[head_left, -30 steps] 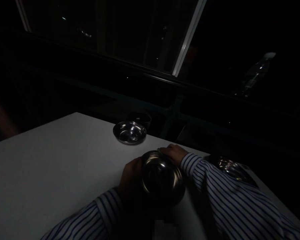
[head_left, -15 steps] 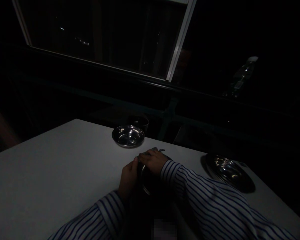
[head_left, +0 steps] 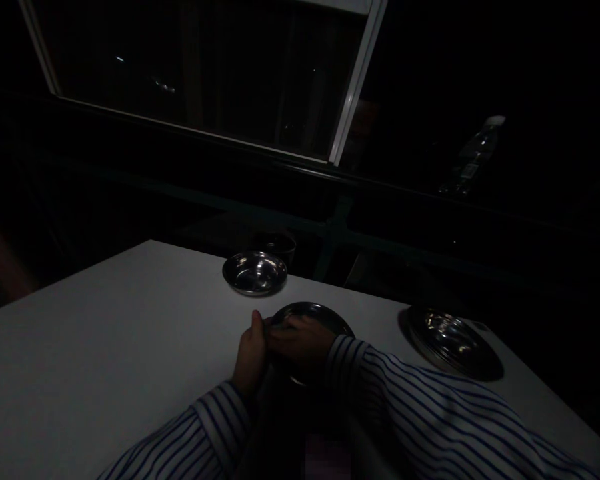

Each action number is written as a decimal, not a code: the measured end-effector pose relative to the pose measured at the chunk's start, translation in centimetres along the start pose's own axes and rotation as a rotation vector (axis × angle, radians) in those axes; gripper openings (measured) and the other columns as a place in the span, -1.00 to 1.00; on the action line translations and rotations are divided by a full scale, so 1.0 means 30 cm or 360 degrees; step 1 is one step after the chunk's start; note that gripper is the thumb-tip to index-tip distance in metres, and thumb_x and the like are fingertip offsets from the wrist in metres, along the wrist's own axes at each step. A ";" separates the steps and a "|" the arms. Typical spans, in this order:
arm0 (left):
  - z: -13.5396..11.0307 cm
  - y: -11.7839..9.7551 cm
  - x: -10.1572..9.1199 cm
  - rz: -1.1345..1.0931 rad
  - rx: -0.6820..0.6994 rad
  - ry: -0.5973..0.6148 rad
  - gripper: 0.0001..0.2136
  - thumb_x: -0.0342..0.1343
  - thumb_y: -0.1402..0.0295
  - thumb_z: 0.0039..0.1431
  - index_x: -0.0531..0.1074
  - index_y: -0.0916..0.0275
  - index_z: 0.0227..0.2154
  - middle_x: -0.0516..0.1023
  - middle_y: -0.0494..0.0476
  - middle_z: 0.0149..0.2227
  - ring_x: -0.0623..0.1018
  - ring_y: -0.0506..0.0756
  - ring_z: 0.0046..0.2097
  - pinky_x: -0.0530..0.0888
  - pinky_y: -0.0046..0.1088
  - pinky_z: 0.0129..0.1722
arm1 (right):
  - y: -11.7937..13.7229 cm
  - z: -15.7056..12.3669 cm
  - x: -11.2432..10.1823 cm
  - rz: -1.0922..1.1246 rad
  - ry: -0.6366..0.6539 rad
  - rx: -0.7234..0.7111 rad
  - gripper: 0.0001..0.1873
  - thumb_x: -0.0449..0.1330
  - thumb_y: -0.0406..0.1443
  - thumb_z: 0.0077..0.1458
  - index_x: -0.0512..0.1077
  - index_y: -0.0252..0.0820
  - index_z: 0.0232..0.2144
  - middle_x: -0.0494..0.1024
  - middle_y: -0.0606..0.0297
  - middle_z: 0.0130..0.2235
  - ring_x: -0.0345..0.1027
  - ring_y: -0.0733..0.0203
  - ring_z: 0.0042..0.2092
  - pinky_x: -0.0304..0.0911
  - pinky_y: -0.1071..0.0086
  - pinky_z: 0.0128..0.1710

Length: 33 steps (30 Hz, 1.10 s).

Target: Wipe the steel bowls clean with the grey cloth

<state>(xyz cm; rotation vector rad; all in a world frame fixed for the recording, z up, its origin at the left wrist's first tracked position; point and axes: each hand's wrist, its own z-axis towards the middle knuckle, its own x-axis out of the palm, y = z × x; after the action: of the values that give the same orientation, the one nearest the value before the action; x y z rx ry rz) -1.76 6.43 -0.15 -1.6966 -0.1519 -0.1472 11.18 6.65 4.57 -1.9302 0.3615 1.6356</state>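
Near the table's front edge, my left hand [head_left: 250, 353] grips the left rim of a shallow stainless steel dish [head_left: 325, 313], thumb up along its edge. Across the inside of the dish lies my right hand [head_left: 303, 343], its fingers bent and reaching towards the left rim. A small grey patch of cloth [head_left: 279, 326] shows at those fingers; most of it is hidden under the hand. The near part of the dish is lost in shadow and behind my right hand.
Another shiny steel dish [head_left: 255, 273] stands at the far table edge, with a dark round container [head_left: 280, 243] behind it. A stack of steel dishes [head_left: 453, 343] sits on the right of the white table [head_left: 105, 333]. A plastic bottle [head_left: 475, 157] stands beyond, by the window [head_left: 205, 80].
The dish has tilted so its far rim and inside now show. My right hand has shifted down and left with the cloth, whose grey end stuck out over the far rim before.
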 end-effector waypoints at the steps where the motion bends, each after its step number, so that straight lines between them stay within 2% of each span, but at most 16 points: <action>1: 0.004 0.005 -0.002 0.0006 -0.0001 0.0015 -0.38 -0.23 -0.08 0.08 0.51 0.39 -0.28 0.61 0.27 -0.36 0.57 0.18 -0.28 0.43 -0.31 -0.20 | 0.000 -0.005 0.008 -0.0010 -0.0010 -0.0023 -0.60 0.02 -0.27 0.14 0.22 -0.09 0.05 0.30 0.27 0.11 0.24 0.06 -0.08 0.29 0.19 -0.26; 4: 0.013 0.014 -0.008 0.0036 -0.0016 0.0071 -0.34 -0.27 -0.11 0.07 0.50 0.38 -0.23 0.61 0.27 -0.33 0.57 0.18 -0.26 0.41 -0.30 -0.14 | -0.009 -0.032 0.023 0.0086 0.0010 -0.0056 -0.64 0.04 -0.31 0.13 0.28 -0.04 0.00 0.38 0.27 0.04 0.25 0.08 -0.05 0.28 0.19 -0.22; 6: 0.016 0.011 -0.013 0.0062 0.0020 0.0142 -0.32 -0.30 -0.13 0.07 0.49 0.37 -0.20 0.60 0.26 -0.28 0.56 0.18 -0.22 0.39 -0.31 -0.13 | -0.021 -0.065 0.012 0.0317 0.0057 -0.0051 -0.63 0.11 -0.35 0.07 0.33 -0.10 -0.02 0.43 0.23 0.00 0.28 0.09 -0.05 0.26 0.22 -0.17; 8: 0.016 0.000 -0.019 0.0122 0.0088 0.0203 -0.32 -0.32 -0.12 0.08 0.48 0.35 -0.19 0.59 0.25 -0.23 0.55 0.17 -0.19 0.38 -0.33 -0.12 | -0.033 -0.113 -0.018 0.0674 -0.0022 0.0034 -0.62 0.13 -0.39 0.03 0.37 -0.17 -0.05 0.42 0.19 0.01 0.29 0.11 -0.02 0.23 0.24 -0.07; 10: 0.015 -0.014 -0.026 0.0211 0.0138 0.0237 -0.32 -0.33 -0.12 0.09 0.48 0.34 -0.20 0.59 0.24 -0.22 0.54 0.17 -0.17 0.37 -0.35 -0.12 | -0.041 -0.167 -0.057 0.1147 -0.0318 0.0283 -0.64 0.05 -0.37 0.08 0.37 -0.20 -0.05 0.41 0.18 0.02 0.28 0.14 0.02 0.17 0.25 0.02; 13: 0.017 -0.030 -0.041 0.0357 0.0174 0.0248 -0.34 -0.32 -0.11 0.09 0.49 0.34 -0.23 0.59 0.24 -0.26 0.54 0.18 -0.20 0.38 -0.34 -0.14 | -0.041 -0.237 -0.096 0.1789 -0.0899 0.0799 -0.65 0.00 -0.26 0.11 0.39 -0.19 -0.07 0.45 0.20 -0.02 0.29 0.17 0.03 0.14 0.24 0.06; 15: 0.020 -0.036 -0.055 0.0544 0.0210 0.0156 -0.36 -0.31 -0.09 0.10 0.50 0.34 -0.26 0.59 0.25 -0.28 0.54 0.19 -0.22 0.38 -0.32 -0.15 | -0.038 -0.267 -0.097 0.2076 -0.1132 0.0996 -0.66 0.11 -0.18 0.02 0.43 -0.18 -0.15 0.51 0.21 -0.10 0.35 0.15 -0.04 0.18 0.24 0.00; 17: 0.020 -0.047 -0.072 0.0832 0.0293 -0.0097 -0.41 -0.23 -0.06 0.09 0.50 0.35 -0.28 0.58 0.30 -0.27 0.53 0.24 -0.19 0.37 -0.27 -0.15 | -0.036 -0.284 -0.084 0.2317 -0.1278 0.1071 -0.66 0.19 -0.14 -0.07 0.45 -0.17 -0.23 0.54 0.22 -0.19 0.39 0.15 -0.13 0.23 0.26 -0.09; 19: 0.010 -0.068 -0.083 0.1030 0.0439 -0.0349 -0.47 -0.15 0.00 0.08 0.47 0.36 -0.20 0.56 0.33 -0.23 0.51 0.26 -0.14 0.35 -0.25 -0.13 | -0.036 -0.298 -0.069 0.2523 -0.1362 0.1094 -0.68 0.25 -0.13 -0.14 0.46 -0.17 -0.31 0.55 0.26 -0.28 0.40 0.18 -0.23 0.24 0.31 -0.18; 21: -0.015 -0.103 -0.073 0.1011 0.0592 -0.0445 -0.50 -0.10 0.03 0.07 0.43 0.36 -0.14 0.55 0.31 -0.20 0.50 0.24 -0.13 0.36 -0.29 -0.13 | -0.040 -0.314 -0.061 0.2617 -0.1410 0.1091 -0.70 0.29 -0.15 -0.18 0.47 -0.18 -0.36 0.55 0.29 -0.33 0.39 0.22 -0.27 0.22 0.35 -0.21; 22: -0.032 -0.123 -0.057 0.0941 0.0643 -0.0431 -0.51 -0.07 0.04 0.06 0.43 0.35 -0.15 0.54 0.29 -0.19 0.50 0.22 -0.12 0.37 -0.32 -0.13 | -0.043 -0.323 -0.060 0.2636 -0.1417 0.1087 -0.72 0.30 -0.16 -0.18 0.48 -0.18 -0.37 0.54 0.30 -0.35 0.38 0.23 -0.28 0.21 0.36 -0.22; 24: -0.073 -0.166 -0.002 0.0788 0.0668 -0.0239 -0.56 0.00 0.07 0.03 0.44 0.33 -0.19 0.53 0.26 -0.17 0.49 0.19 -0.11 0.37 -0.35 -0.12 | -0.051 -0.341 -0.063 0.2646 -0.1401 0.1054 -0.74 0.29 -0.17 -0.17 0.49 -0.18 -0.38 0.54 0.30 -0.35 0.37 0.23 -0.27 0.20 0.36 -0.20; 28: -0.137 -0.234 0.160 0.0520 0.0605 0.0395 -0.48 0.17 0.17 -0.07 0.33 0.29 -0.02 0.47 0.22 -0.06 0.48 0.14 -0.07 0.39 -0.38 -0.10 | -0.071 -0.369 -0.075 0.2650 -0.1432 0.0970 -0.75 0.30 -0.19 -0.16 0.50 -0.17 -0.37 0.54 0.29 -0.31 0.37 0.22 -0.23 0.18 0.33 -0.14; 30: -0.146 -0.256 0.234 0.0367 0.0494 0.0662 -0.42 0.19 0.23 -0.09 0.25 0.30 0.04 0.50 0.22 -0.09 0.51 0.12 -0.13 0.42 -0.38 -0.16 | -0.083 -0.381 -0.079 0.2706 -0.1447 0.0969 -0.73 0.30 -0.19 -0.17 0.49 -0.16 -0.35 0.54 0.30 -0.31 0.38 0.22 -0.24 0.19 0.33 -0.16; 31: -0.146 -0.265 0.265 0.0332 0.0472 0.0711 -0.48 0.18 0.25 -0.07 0.29 0.31 0.00 0.53 0.21 -0.16 0.52 0.11 -0.17 0.43 -0.38 -0.19 | -0.091 -0.388 -0.081 0.2727 -0.1450 0.0984 -0.72 0.31 -0.18 -0.18 0.48 -0.16 -0.35 0.54 0.30 -0.32 0.38 0.21 -0.25 0.20 0.33 -0.17; 33: -0.140 -0.278 0.311 0.0347 0.0505 0.0693 -0.64 0.15 0.27 -0.05 0.42 0.33 -0.17 0.56 0.18 -0.26 0.53 0.10 -0.23 0.43 -0.41 -0.24 | -0.108 -0.407 -0.087 0.2675 -0.1466 0.1032 -0.69 0.30 -0.16 -0.18 0.47 -0.17 -0.34 0.54 0.28 -0.33 0.39 0.20 -0.25 0.21 0.32 -0.18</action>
<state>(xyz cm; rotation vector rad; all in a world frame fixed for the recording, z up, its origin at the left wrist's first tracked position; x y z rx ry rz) 5.82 3.50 10.24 -1.3197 0.3191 -0.3079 22.27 1.69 8.90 0.0856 2.0370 2.4676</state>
